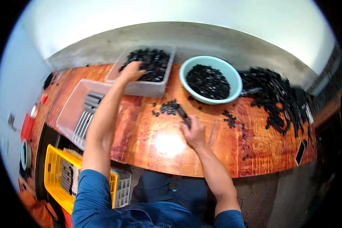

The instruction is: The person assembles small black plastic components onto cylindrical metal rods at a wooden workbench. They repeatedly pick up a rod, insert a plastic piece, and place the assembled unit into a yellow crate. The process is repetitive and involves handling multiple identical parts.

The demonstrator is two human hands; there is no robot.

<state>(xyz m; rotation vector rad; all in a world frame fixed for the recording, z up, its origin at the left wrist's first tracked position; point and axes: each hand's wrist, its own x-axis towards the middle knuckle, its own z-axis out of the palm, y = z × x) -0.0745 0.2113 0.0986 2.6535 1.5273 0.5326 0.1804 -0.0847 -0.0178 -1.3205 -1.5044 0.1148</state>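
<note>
My left hand [133, 71] reaches into a clear plastic bin [155, 90] heaped with small black parts [152, 60]. Its thumb sticks out to the side, while the fingertips are blurred against the heap. Closer to me, my right hand [195, 133] is closed around a short black bar [184, 116] that tilts up to the left. The bar's far end is beside a loose cluster of small black pieces [168, 107] on the wooden table [152, 144].
A pale blue basin [237, 85] of black bits stands right of the bin, near piled long black parts [279, 98]. Left is a clear tray [70, 110] with grey-black bars. A yellow crate [51, 182] sits below the edge. An orange-sleeved person [36, 207] is at lower left.
</note>
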